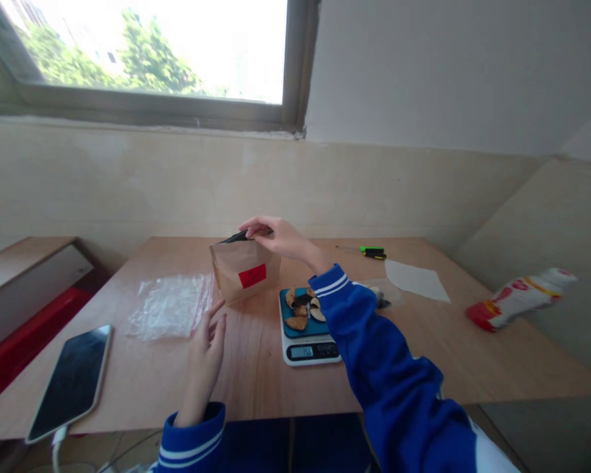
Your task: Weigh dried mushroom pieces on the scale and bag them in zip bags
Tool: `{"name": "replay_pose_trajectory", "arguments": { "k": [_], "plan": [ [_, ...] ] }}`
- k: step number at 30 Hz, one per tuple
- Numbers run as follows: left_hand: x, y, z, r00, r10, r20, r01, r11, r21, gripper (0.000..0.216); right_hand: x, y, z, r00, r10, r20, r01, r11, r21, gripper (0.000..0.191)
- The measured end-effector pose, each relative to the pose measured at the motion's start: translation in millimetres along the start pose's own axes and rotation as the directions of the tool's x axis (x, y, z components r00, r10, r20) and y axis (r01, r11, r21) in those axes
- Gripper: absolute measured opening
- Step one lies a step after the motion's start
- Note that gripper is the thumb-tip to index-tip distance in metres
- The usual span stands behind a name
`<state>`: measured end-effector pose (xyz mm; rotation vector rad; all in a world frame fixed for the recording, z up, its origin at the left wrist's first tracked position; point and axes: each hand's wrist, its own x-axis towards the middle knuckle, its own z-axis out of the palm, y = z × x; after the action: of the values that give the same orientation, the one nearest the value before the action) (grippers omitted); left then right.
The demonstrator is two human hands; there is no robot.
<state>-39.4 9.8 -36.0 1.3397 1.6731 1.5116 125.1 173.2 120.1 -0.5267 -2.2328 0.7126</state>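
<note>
My right hand (276, 238) reaches across the table and pinches the top edge of a brown paper bag (245, 270) with a red label, which stands upright. My left hand (207, 341) hovers over the wooden table (256, 374) in front of the bag, fingers stretched out and holding nothing. A small digital scale (308, 345) with a blue top sits under my right forearm, carrying several brown and dark pieces (303, 309).
Clear plastic zip bags (170, 305) lie left of the paper bag. A phone (71, 381) on a cable lies at the front left. A white sheet (416, 279), a green-and-black tool (373, 251) and a red-and-white packet (519, 297) are to the right.
</note>
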Motion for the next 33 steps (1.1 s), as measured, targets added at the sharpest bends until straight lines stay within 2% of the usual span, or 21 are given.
{"name": "replay_pose_trajectory", "arguments": {
  "k": [3,6,10,13,15,18,20,23,26,28,30,31,33],
  "plan": [
    [3,-5,-12,0.994,0.011,-0.105,-0.002,0.996,0.089,0.034,-5,8,9,0.998,0.042,0.049,-0.036,0.993,-0.115,0.026],
    [10,-14,-20,0.977,0.086,-0.194,-0.041,0.973,0.229,0.033,-10,5,13,0.997,0.063,0.054,-0.046,0.959,-0.28,0.024],
    [26,-37,-23,0.971,0.168,-0.17,-0.085,0.907,0.412,0.038,-27,-15,6,0.997,0.018,-0.077,-0.042,0.942,-0.332,0.027],
    [35,-53,-24,0.995,0.033,-0.096,0.026,0.835,0.549,0.042,-59,-35,-4,0.981,0.003,-0.196,-0.056,0.963,-0.265,0.026],
    [36,-58,-25,0.996,-0.063,-0.065,0.09,0.776,0.624,0.041,-91,-47,-6,0.967,0.063,-0.246,-0.113,0.975,-0.193,0.026],
    [32,-56,-26,0.994,-0.072,-0.087,0.113,0.677,0.727,0.041,-143,-54,0,0.953,0.22,-0.208,-0.245,0.964,-0.102,0.024],
    [29,-51,-27,0.992,-0.058,-0.108,0.121,0.606,0.787,0.039,-174,-54,11,0.909,0.334,-0.251,-0.349,0.937,-0.015,0.024],
    [27,-44,-28,0.986,-0.081,-0.149,0.167,0.6,0.782,0.031,-205,-49,29,0.827,0.473,-0.303,-0.463,0.88,0.107,0.024],
    [26,-37,-31,0.971,-0.098,-0.216,0.23,0.621,0.749,0.028,-216,-46,41,0.789,0.54,-0.292,-0.5,0.841,0.204,0.025],
    [22,-28,-32,0.942,-0.01,-0.337,0.262,0.65,0.713,0.028,-213,-47,46,0.789,0.556,-0.26,-0.502,0.829,0.249,0.026],
    [15,-13,-29,0.856,0.16,-0.492,0.236,0.725,0.647,0.028,-206,-52,51,0.803,0.552,-0.227,-0.49,0.827,0.276,0.026],
    [9,-4,-25,0.797,0.25,-0.55,0.18,0.771,0.611,0.028,-202,-55,54,0.809,0.546,-0.217,-0.48,0.828,0.29,0.026],
    [-5,16,-13,0.698,0.412,-0.585,-0.015,0.826,0.564,0.023,-194,-63,63,0.818,0.535,-0.21,-0.456,0.827,0.33,0.027]
  ]
}}
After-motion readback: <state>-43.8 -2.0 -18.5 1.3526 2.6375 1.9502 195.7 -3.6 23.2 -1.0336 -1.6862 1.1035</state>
